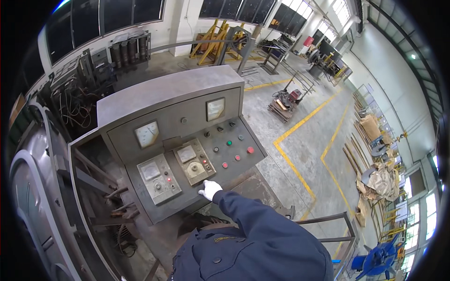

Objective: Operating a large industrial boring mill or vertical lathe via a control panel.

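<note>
My right hand (210,190), in a white glove, rests at the lower edge of a grey control panel (187,199). Its thumb and a finger stand apart with nothing visible between them. Just ahead of it is a beige controller (194,161) with a dial gauge, a knob and red lights. A second, similar controller (159,179) sits to its left. Right of these are a green button (229,143), a red button (251,150) and several other knobs and buttons. Only a white sliver at the bottom edge may be my left hand (123,278); its fingers are hidden.
Two square gauges, left (147,134) and right (215,109), face me on the upright console. A large metal machine (40,187) stands at left. Ahead, a loaded cart (283,103) sits by yellow floor lines (304,124). A railing (328,219) and blue machine (379,260) are at right.
</note>
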Tool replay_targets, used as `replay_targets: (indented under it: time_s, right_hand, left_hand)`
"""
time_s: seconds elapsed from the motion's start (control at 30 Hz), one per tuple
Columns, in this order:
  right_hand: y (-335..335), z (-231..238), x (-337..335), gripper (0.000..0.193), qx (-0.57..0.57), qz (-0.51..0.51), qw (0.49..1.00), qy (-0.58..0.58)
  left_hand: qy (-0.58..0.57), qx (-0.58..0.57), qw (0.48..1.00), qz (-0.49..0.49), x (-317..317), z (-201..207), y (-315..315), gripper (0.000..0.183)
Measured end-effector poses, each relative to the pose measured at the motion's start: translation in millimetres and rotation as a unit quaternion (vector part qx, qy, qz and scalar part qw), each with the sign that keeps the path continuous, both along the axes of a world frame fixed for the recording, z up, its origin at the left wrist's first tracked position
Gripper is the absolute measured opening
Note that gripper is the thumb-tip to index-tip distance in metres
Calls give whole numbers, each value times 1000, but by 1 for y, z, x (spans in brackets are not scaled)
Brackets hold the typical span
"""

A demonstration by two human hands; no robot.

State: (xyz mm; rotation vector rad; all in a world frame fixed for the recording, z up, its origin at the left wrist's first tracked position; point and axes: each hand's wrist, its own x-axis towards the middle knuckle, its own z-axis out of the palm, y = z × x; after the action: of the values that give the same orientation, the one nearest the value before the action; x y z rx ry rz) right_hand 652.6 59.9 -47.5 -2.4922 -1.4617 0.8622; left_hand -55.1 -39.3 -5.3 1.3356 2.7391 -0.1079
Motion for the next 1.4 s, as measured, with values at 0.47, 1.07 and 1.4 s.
replay_targets:
  time_s: [0.47, 1.07, 1.4]
  right_hand:
    - [-2, -8, 9, 58, 0, -4, 1000, 3]
    - [-2, -38, 25, 55, 95, 49, 994, -16]
    - [2, -41, 35, 50, 93, 57, 994, -7]
  left_hand:
    - [-2, 0, 1000, -7, 8, -5, 3, 80]
    - [-56, -3, 998, 43, 7, -6, -4, 69]
    - [-73, -40, 995, 50, 12, 0, -3, 73]
